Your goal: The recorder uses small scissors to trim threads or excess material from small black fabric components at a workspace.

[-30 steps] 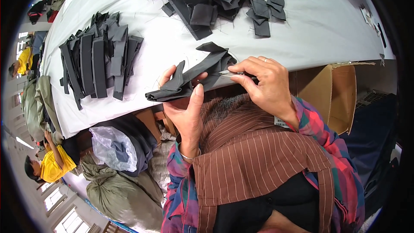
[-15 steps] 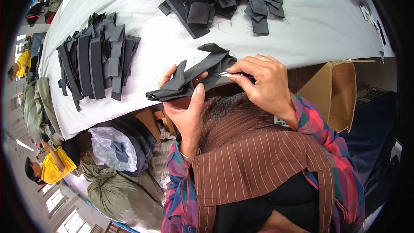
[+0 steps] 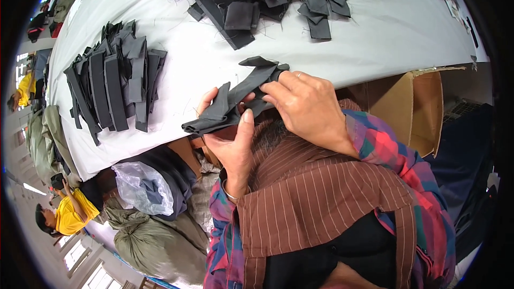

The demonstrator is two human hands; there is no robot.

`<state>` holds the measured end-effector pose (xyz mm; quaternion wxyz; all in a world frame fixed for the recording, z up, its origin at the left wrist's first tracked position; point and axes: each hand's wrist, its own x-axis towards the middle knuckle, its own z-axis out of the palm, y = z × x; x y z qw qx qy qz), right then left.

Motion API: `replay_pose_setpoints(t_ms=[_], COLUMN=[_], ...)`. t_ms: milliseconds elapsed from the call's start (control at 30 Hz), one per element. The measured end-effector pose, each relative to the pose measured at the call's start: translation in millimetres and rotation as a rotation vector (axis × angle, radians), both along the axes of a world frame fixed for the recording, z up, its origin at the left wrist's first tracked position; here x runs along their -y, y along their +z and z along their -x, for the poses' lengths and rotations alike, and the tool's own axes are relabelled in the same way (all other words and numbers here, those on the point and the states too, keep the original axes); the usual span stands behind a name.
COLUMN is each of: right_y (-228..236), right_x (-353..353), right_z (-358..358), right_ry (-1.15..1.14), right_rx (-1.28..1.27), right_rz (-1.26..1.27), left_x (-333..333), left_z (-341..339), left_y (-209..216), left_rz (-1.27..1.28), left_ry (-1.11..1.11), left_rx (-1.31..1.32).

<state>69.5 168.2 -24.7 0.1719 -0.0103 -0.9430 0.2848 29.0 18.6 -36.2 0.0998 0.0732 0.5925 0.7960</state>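
Observation:
A folded dark grey fabric piece (image 3: 219,111) is held over the table's near edge, its layers loosely bunched. My left hand (image 3: 234,152) is closed around its left part from below, thumb pressed at the front and fingertips showing behind. At the other end of the fabric, my right hand (image 3: 313,107) is closed with thumb and fingers on the cloth. The pointed metal tool that showed earlier in the right fingers is hidden now. A bundle of dark fabric strips (image 3: 112,83) lies to the left, laid side by side. Farther off is a loose heap of similar pieces (image 3: 241,16).
White sheeting covers the table (image 3: 187,75). Under its right edge stands an open cardboard box (image 3: 423,107). At lower left are a clear plastic bag (image 3: 142,187) and a large olive cloth sack (image 3: 155,246). A person in yellow (image 3: 75,211) is at far left.
My right hand has moved left and closed in on the fabric, and the metal tip is out of sight. The left hand stays in nearly the same place.

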Motion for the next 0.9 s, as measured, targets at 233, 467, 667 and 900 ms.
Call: replay_pose_setpoints(t_ms=[233, 467, 667, 900], right_y=[-2, -4, 8, 3], right_x=[3, 3, 0, -24], right_z=[5, 7, 0, -11], right_ry=[-0.003, 0.006, 0.000, 0.067], right_rx=[0.017, -0.005, -0.054, 0.160], right_rz=[-0.120, -0.114, 0.011, 0.371], left_x=[-5, -7, 2, 9], left_z=[-3, -3, 10, 32], left_y=[2, 3, 19, 15], left_rz=[-0.003, 0.019, -0.079, -0.031], left_ry=[-0.015, 0.008, -0.083, -0.148], left_rx=[-0.038, -0.032, -0.009, 0.211])
